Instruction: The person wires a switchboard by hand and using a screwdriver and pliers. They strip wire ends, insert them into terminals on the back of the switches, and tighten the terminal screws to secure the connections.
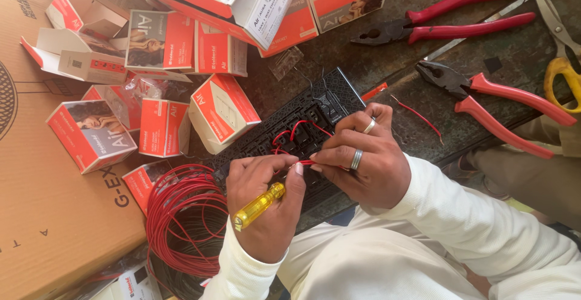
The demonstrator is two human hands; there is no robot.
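We see an evenly bright scene under soft daylight, with no single strong source. Shadows are faint and short, gathering under our hands (315, 179) and inside the coil of red wire (184, 227). The white sleeves (460, 215) come close to washing out. The orange boxes (163, 127) show a mild sheen. Focus is sharp at the centre, and lines bend slightly toward the frame edges.

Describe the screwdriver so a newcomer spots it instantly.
Start at the black switch plate mid-frame, where both hands meet. Just below it, the left hand grips the screwdriver. Its clear yellow handle stands out against the red wire coil beside it.
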